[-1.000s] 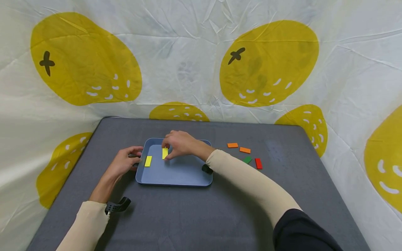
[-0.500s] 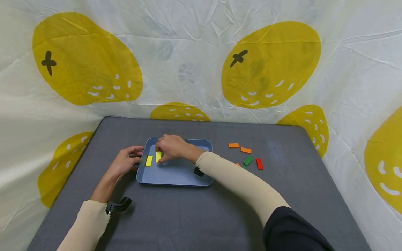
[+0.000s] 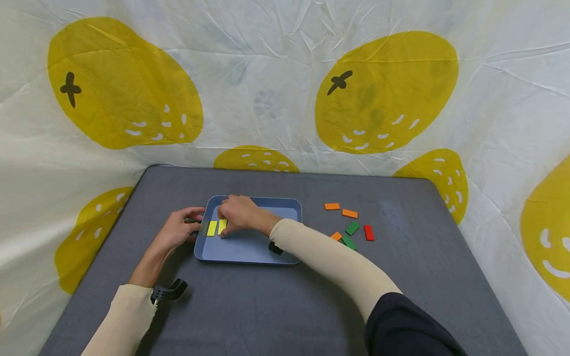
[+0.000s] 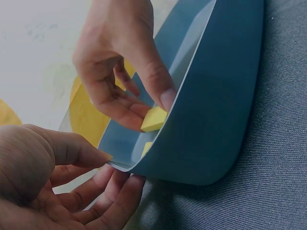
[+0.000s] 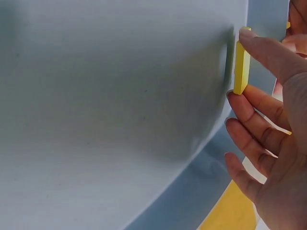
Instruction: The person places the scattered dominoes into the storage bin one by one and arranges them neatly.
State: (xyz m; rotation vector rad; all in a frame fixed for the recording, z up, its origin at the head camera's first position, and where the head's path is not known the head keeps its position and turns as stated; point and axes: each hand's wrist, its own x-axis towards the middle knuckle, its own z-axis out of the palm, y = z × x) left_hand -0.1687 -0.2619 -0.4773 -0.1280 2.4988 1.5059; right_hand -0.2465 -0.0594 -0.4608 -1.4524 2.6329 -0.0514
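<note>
Inside the blue tray (image 3: 254, 249), near its left end, the right hand (image 3: 238, 215) has its fingers (image 5: 261, 45) pinched on a yellow block (image 3: 222, 226), thumb on 1 end and fingertips on the other. The wrist view shows the block (image 5: 241, 62) down against the tray floor, so it's grasped, not let go. Just beside it, to the left, lies a 2nd yellow block (image 3: 212, 228), flat in the tray; the 2 sit side by side, and I can't tell if they touch.

The left hand (image 3: 178, 230) is at the tray's left rim, fingers (image 4: 120, 191) curled under the edge and thumb on top, so it's gripping the tray there.

Further out on the grey worktop (image 3: 267, 306), well to the right of the tray, there's a loose scatter: 3 orange blocks (image 3: 331, 206), (image 3: 349, 213), (image 3: 336, 236), 2 green blocks (image 3: 352, 228), (image 3: 349, 242) and 1 red block (image 3: 368, 232). Behind everything hangs a white cloth with big yellow fruit shapes (image 3: 387, 89).
</note>
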